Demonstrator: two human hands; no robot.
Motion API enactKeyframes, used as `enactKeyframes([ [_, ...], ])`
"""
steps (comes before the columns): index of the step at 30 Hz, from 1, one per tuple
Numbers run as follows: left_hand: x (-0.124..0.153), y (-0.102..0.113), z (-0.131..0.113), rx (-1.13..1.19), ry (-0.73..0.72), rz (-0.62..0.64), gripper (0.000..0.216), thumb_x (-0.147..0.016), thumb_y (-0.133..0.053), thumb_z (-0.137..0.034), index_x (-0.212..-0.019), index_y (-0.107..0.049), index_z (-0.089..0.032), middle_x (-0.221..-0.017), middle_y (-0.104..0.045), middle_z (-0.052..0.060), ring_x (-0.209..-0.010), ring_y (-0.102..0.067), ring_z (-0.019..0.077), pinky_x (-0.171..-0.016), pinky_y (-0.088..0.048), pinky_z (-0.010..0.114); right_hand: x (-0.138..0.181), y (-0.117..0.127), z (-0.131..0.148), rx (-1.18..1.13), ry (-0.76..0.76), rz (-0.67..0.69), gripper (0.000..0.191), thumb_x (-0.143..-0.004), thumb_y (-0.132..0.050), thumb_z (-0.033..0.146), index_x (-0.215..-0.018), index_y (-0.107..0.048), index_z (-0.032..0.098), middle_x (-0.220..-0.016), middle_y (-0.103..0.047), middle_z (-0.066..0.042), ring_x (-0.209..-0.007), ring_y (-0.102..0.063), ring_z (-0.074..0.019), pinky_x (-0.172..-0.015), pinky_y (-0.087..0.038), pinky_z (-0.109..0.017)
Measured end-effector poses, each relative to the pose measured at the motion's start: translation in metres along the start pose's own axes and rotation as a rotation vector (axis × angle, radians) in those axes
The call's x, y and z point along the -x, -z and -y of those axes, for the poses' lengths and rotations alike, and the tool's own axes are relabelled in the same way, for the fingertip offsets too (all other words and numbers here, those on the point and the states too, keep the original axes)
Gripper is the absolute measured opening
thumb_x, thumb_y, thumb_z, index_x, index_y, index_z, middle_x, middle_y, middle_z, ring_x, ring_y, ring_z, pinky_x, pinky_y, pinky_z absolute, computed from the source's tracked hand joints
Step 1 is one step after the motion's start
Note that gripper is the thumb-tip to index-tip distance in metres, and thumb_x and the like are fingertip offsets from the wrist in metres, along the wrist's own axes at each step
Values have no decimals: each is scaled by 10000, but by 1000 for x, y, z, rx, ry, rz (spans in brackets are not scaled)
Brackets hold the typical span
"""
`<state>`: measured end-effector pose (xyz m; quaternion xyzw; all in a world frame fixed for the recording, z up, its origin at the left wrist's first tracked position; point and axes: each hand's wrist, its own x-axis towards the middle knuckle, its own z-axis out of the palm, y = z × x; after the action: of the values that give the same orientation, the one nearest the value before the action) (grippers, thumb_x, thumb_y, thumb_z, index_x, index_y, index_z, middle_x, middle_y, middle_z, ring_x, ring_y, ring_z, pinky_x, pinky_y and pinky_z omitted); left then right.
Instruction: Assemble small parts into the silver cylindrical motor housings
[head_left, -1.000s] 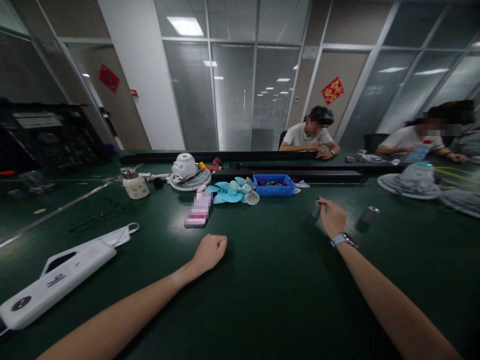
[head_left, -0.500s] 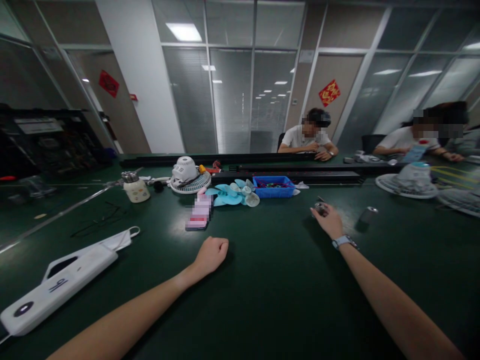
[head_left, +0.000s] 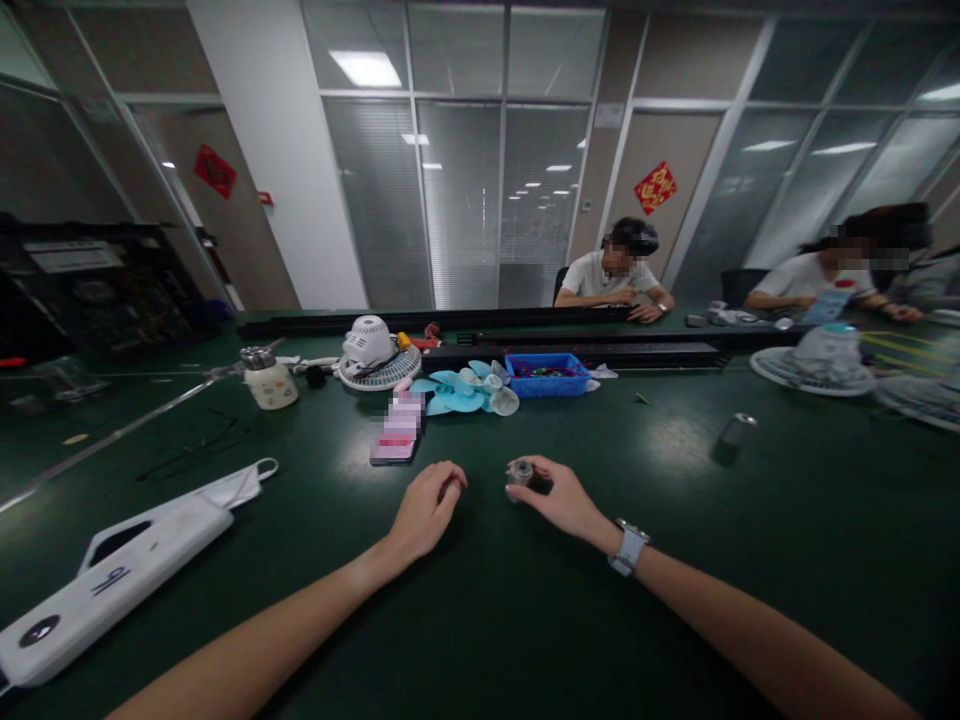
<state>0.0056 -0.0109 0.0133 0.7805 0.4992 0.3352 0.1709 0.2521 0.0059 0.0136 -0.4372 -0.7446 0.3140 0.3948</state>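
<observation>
My right hand pinches a small silver cylindrical part just above the dark green table, a watch on its wrist. My left hand rests on the table a little to the left of that part, fingers curled loosely with nothing visible in them. A second silver cylinder lies on its side to the right. A pink phone lies just beyond my left hand.
Blue fan blades, a blue parts bin, a white fan grille with motor and a small jar stand further back. A white device and face mask lie at left. Two people sit at the far side.
My right hand picked up the silver part at the right and carried it left and toward me, next to my left hand. My left hand loosened its fist slightly.
</observation>
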Motion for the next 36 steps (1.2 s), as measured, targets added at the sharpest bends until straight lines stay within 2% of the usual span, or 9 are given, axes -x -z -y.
enactKeyframes([
  [2, 1, 0, -10, 32, -41, -13, 287, -954, -414, -281, -1144, -606, -182, -1057, -639, 74, -946, -564, 202, -830, -438, 295, 8, -13, 14, -48, 16, 102, 362, -802, -704, 393, -1107, -648, 205, -1055, -710, -38, -943, -666, -187, -863, -535, -349],
  [4, 0, -2, -20, 81, -92, -12, 318, -960, -457, -310, -1224, -600, -207, -1149, -633, 82, -1035, -547, 213, -904, -427, 323, 11, -18, 18, -55, 17, 127, 357, -803, -706, 384, -1109, -640, 211, -1060, -699, -34, -945, -654, -194, -860, -523, -358],
  [7, -3, -7, -30, 144, -137, 5, 284, -956, -495, -319, -1147, -680, -220, -1112, -664, 79, -1052, -543, 229, -920, -414, 350, 12, -17, 17, -57, 18, 128, 344, -808, -703, 369, -1101, -630, 205, -1042, -689, -31, -942, -642, -191, -850, -512, -347],
  [13, -11, -13, -34, 173, -117, -28, 217, -904, -601, -331, -1019, -751, -226, -1000, -703, 63, -1007, -546, 233, -886, -404, 352, 12, -19, 13, -56, 26, 112, 310, -782, -726, 371, -1008, -624, 185, -944, -676, -18, -868, -630, -172, -793, -498, -315],
  [20, -12, -17, -37, 171, -100, -54, 204, -822, -705, -399, -940, -752, -238, -947, -695, 42, -995, -539, 240, -868, -413, 356, 12, -21, 11, -72, 28, 105, 304, -759, -736, 397, -942, -608, 191, -850, -659, 4, -788, -611, -157, -735, -480, -300],
  [25, -15, -15, -40, 152, -110, -90, 162, -871, -655, -354, -924, -747, -232, -916, -691, 38, -971, -547, 227, -846, -425, 340, 11, -20, 12, -51, 5, 109, 330, -743, -745, 428, -928, -604, 196, -877, -662, -4, -791, -610, -162, -718, -479, -305],
  [31, -16, -2, -21, 84, -69, -121, 215, -901, -609, -374, -979, -749, -231, -932, -693, 44, -955, -544, 226, -845, -417, 343, 12, -16, 17, -48, -48, 155, 384, -748, -741, 460, -1008, -608, 210, -981, -676, -9, -876, -627, -176, -783, -489, -334],
  [36, -11, 2, 9, 1, -5, -35, 198, -865, -647, -391, -936, -788, -272, -814, -685, 51, -848, -534, 241, -756, -397, 346, 12, -14, 24, -47, -83, 159, 368, -750, -748, 433, -997, -609, 199, -979, -685, -13, -896, -635, -178, -807, -487, -335],
])
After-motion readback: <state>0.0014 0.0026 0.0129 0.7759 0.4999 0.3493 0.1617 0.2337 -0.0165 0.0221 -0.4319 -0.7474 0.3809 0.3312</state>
